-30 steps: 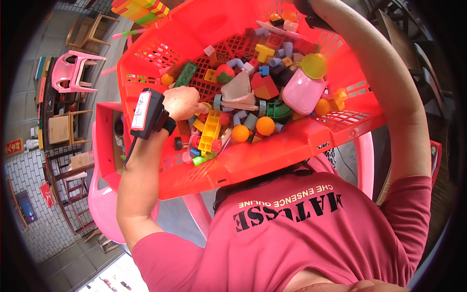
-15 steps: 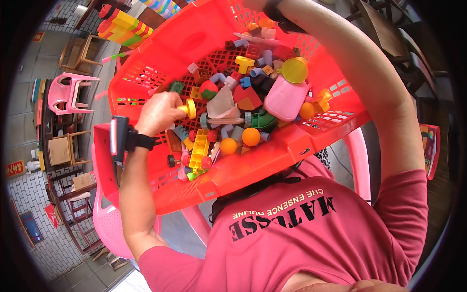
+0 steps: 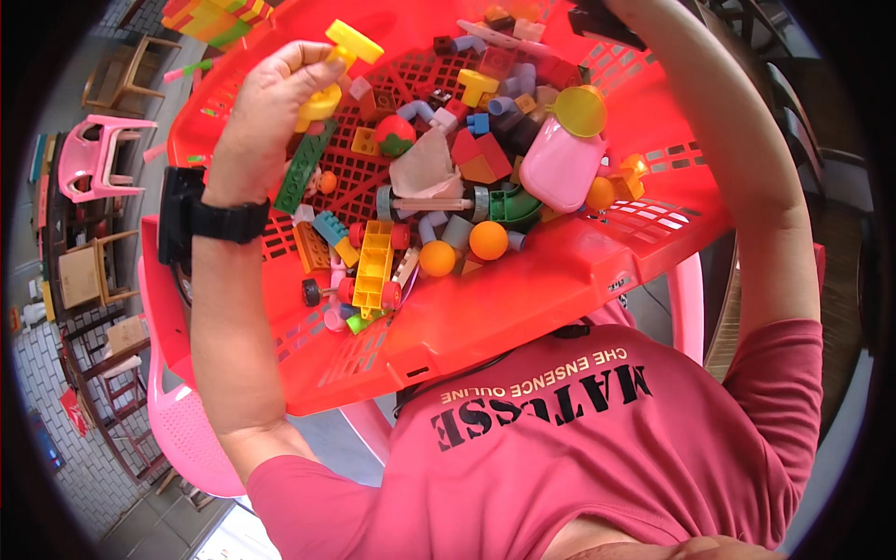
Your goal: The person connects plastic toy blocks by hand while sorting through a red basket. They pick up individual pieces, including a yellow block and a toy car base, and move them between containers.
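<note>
My left hand is up over the far left part of a big red plastic basket, with its fingers closed round a yellow toy piece. The piece has a wide flat end sticking out past my fingertips, and more yellow shows below the hand. Just under the hand a long green toy strip lies among the toys. My right forearm reaches up along the basket's right side. Its wrist, with a black band, is at the top edge of the picture, and the hand itself is cut off.
Mixed toys fill the basket: a yellow block chassis, orange balls, a pink container, a yellow disc and several bricks. Stacked coloured blocks stand beyond the rim. Pink chairs and wooden chairs are to the left.
My left hand has lifted from among the toys, moving up and away with the yellow piece. The green strip shows below it. My right hand has slid out of view at the top.
</note>
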{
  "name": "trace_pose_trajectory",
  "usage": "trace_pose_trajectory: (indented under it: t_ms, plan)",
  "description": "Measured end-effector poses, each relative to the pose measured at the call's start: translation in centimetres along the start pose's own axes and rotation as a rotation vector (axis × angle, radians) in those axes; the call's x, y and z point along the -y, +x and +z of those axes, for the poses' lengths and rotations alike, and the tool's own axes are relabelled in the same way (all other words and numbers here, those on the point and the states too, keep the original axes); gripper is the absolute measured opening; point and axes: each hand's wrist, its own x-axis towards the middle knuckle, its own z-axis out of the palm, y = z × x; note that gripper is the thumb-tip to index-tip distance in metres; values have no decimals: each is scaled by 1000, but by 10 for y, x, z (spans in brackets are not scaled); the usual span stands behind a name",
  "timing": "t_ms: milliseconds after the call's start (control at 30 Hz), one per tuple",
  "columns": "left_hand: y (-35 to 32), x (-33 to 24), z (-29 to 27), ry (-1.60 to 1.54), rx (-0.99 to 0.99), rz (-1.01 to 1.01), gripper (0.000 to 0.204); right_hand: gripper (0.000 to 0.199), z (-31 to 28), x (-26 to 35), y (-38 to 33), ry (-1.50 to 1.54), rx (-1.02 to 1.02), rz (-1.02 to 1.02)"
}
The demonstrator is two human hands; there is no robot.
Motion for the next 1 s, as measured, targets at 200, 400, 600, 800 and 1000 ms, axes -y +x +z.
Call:
trace_pose_trajectory:
  t_ms: [200, 400, 600, 800, 1000]
  plan:
    - [11, -8, -33, -36, -54, 238, 27, 20, -23, 36, 14, 344, -274, -374]
    - [5, -12, -26, -141, -191, 371, 18, 30, -54, 104, -48, 572, 405, -922]
    - [16, -3, -21, -99, -93, 349, 16, 41, -18, 168, -116, 625, 182, -1227]
    - [18, 0, -16, -24, -114, 310, 15, 35, 15, 137, -72, 318, 198, -873]
    - [19, 1, -16, -8, -145, 306, 14, 25, 12, 137, -67, 432, -12, -892]
